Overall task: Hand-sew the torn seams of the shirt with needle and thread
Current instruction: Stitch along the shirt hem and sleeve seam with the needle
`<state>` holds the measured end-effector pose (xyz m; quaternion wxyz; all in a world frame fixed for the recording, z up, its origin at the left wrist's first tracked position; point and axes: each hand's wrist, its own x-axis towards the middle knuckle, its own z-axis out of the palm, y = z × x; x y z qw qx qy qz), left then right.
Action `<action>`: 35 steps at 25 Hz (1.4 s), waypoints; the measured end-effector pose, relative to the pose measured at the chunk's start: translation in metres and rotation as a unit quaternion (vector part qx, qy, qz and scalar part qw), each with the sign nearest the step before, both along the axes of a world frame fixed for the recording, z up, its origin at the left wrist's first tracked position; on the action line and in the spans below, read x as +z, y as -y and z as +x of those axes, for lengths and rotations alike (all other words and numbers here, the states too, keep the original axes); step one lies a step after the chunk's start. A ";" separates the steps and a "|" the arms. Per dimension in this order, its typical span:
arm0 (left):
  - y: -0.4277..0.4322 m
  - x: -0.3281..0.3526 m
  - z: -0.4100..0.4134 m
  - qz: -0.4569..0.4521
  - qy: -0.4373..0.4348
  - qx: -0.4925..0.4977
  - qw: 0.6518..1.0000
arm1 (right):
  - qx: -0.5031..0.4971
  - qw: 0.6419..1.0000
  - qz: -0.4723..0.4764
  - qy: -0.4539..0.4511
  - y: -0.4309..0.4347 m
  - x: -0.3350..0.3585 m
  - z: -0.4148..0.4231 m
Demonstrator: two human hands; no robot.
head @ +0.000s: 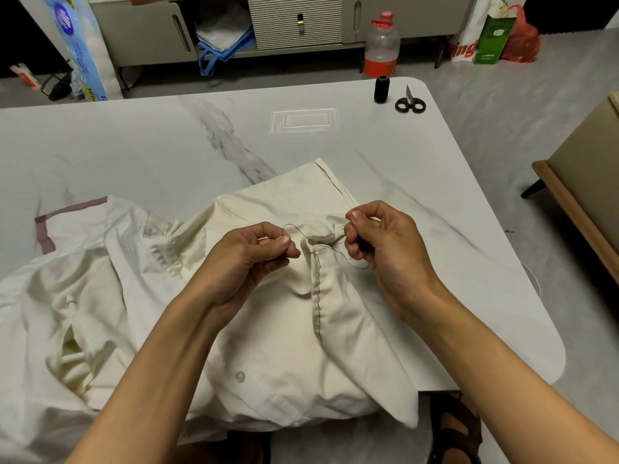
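The cream shirt [288, 346] is crumpled mid-table, soft and floppy, so probably bunches easily; I'd grip right beside the seam [320, 296]. Left hand [248, 259] at 9 o'clock from the seam top and right hand [382, 242] at 3 each pinch the thin thread [335, 251]. Can't spot the needle.

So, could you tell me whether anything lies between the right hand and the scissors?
Nothing visible does. Only bare table lies between the right hand, pinching the thread, and the scissors. The black spool stands just left of the scissors, beside that path, not across it.
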<state>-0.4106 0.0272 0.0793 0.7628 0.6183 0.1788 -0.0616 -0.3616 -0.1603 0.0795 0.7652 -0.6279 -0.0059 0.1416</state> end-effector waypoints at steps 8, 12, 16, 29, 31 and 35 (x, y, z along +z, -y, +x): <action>0.008 0.008 0.002 -0.051 0.067 0.020 0.996 | -0.002 1.000 -0.014 0.020 -0.001 -0.002 0.002; 0.011 0.009 0.002 -0.026 0.079 0.026 0.996 | 0.003 0.999 -0.018 0.047 -0.001 -0.001 0.002; 0.018 0.011 0.006 0.121 0.121 -0.003 0.985 | 0.026 0.997 0.002 0.074 -0.001 0.003 0.005; 0.035 0.019 0.025 0.141 0.091 -0.061 0.984 | -0.010 0.993 -0.070 0.093 0.005 0.008 0.018; 0.032 0.018 0.030 0.110 0.060 -0.039 0.991 | -0.034 0.984 -0.131 0.117 0.010 -0.001 0.043; 0.026 0.015 0.040 0.053 0.005 -0.026 0.998 | -0.033 0.867 -0.452 0.208 0.011 -0.034 0.154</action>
